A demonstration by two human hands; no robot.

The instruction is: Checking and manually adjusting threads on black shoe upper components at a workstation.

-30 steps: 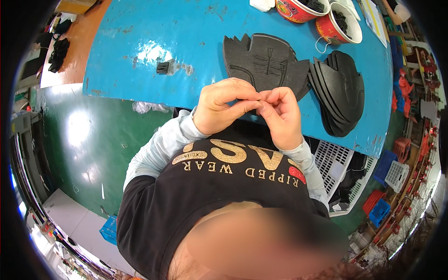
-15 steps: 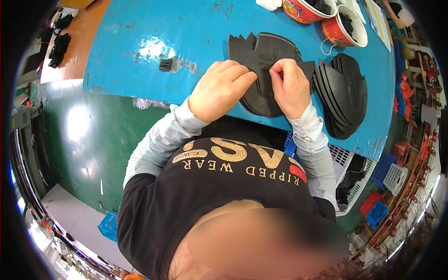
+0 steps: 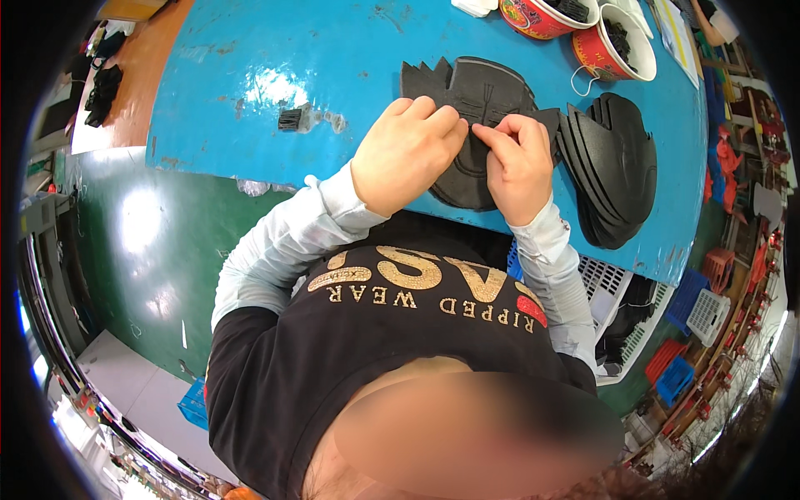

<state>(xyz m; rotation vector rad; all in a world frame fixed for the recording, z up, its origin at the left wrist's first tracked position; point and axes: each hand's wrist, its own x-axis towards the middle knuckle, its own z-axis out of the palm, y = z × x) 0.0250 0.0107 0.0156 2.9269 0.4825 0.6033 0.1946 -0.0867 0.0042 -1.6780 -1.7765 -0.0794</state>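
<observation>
A flat black molded piece [image 3: 467,182], with a notched far left edge and raised lines on its face, lies on the blue table. Over it are both hands, their fingertips close together. My left hand [image 3: 408,154] is closed, thumb and forefinger pressed together above the piece's middle. My right hand [image 3: 521,167] is pinched too, its forefinger pointing toward the left fingertips. Whatever the fingers hold is too small or hidden to make out. Right of the right hand, a stack of similar black pieces [image 3: 617,167] leans in overlapping layers.
On the blue table [image 3: 225,142], a small bunch of black strips [image 3: 291,119] lies to the left. Two red and white paper tubs [image 3: 590,57] with black bits inside stand at the far right. White crates [image 3: 604,279] sit below the table's near edge.
My left hand has moved slightly right and the right forefinger has stretched toward it, so the fingertips are closer together. The black piece has shifted slightly to the left.
</observation>
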